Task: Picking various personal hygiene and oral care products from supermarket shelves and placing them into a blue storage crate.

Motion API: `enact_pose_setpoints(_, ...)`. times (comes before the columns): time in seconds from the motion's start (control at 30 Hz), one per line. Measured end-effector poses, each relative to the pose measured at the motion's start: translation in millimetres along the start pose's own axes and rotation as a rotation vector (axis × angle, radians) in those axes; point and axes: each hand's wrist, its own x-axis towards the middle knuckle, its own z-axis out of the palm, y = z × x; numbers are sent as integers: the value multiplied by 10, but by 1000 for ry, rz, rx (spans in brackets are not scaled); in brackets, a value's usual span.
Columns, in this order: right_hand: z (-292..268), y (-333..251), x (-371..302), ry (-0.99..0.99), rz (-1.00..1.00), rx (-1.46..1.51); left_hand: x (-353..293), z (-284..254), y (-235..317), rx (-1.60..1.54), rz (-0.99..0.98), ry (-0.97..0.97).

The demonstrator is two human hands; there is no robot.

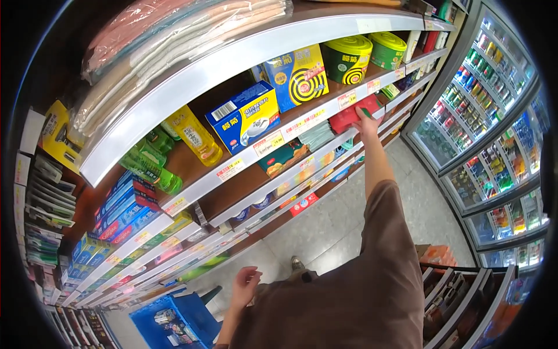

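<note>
My right hand [367, 124] reaches out to a lower shelf under the mosquito-coil boxes. Its fingers are closed on a flat red packet [345, 119] with a bit of green at its edge. Beside that packet lie a stack of pale grey-green packets [317, 135] and a dark green box [285, 159]. Low in front of my body hangs my left hand [246, 286], its fingers loosely bent and slightly apart, with nothing seen in it.
Above stand a blue and yellow box [244, 119], a coil box [297, 77] and round tubs [347, 58]. Green bottles [150, 166] and toothpaste boxes [125, 212] fill the left. A drinks fridge [471, 99] stands right; a blue bin [192, 317] sits on the floor.
</note>
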Motion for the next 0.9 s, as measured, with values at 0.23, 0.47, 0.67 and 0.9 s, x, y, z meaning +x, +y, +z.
enact_pose_setpoints(0.23, 139, 133, 7, 376, -808, -1176, -61, -55, 81, -6, -60, 84)
enact_pose_setpoints(0.47, 445, 143, -36, -13, -711, -1261, 12, -15, 163, 13, -79, 63)
enact_pose_setpoints(0.67, 257, 300, 88, -148, -708, -1222, -21, -19, 189, 7, -97, 63)
enact_pose_setpoints(0.9, 247, 196, -437, 69, -536, -1298, -158, -133, 47, 29, -65, 101)
